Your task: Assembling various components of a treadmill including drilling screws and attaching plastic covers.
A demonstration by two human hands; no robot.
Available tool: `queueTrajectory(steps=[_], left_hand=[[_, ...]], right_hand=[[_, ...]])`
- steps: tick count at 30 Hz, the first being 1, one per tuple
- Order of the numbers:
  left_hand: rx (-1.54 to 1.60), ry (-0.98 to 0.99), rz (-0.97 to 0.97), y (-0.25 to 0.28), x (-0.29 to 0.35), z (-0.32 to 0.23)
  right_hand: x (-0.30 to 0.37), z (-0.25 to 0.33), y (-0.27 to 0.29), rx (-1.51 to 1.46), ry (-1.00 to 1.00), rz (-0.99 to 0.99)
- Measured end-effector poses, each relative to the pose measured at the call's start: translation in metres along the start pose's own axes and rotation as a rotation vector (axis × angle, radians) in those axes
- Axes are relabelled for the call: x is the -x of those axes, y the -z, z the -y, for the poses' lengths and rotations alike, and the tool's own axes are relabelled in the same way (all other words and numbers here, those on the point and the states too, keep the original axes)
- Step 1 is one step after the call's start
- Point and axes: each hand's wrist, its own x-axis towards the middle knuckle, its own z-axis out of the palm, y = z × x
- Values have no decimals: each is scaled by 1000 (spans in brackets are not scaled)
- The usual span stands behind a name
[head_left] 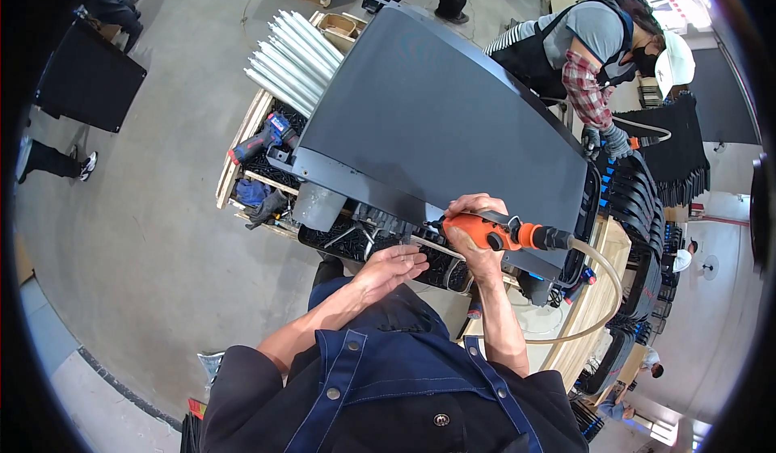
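Note:
My right hand [478,247] is wrapped round an orange air screwdriver [485,233], whose tan hose [621,283] loops away to the right. The tool's dark nose points left, at the near side rail [364,182] of a long dark grey deck [453,113]. Just left of it, below the rail, my left hand [390,271] has its fingers stretched out, palm turned partly up. Whether a small part lies on those fingertips I cannot make out. Beneath the rail, near both hands, sits a black tray [343,243] of dark small parts.
Silver tubes [295,61] lie in a wooden crate beyond the deck's left end. A blue-and-red cordless driver [267,138], dark gloves [267,206] and a grey bucket [318,205] are nearby. Across the deck a gloved co-worker [582,49] bends over stacked black frames [630,186].

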Motion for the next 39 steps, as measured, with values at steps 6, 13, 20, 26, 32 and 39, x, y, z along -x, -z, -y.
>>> queueTrajectory(steps=[6,13,20,26,32,39], left_hand=[[-107,-16,48,18,6,3],[-592,-183,-156,7,19,5],[-639,-502,-61,-1,30,1],[-228,-466,62,-11,29,13],[-163,-495,42,-26,30,15],[-751,-860,-307,-38,41,-6]], right_hand=[[2,-5,-5,12,-14,7],[6,-16,1,-51,23,45],[0,24,21,-304,-120,-51],[14,35,34,-649,-141,-106],[19,22,39,-809,-204,-149],[21,7,14,-841,-268,-316]])
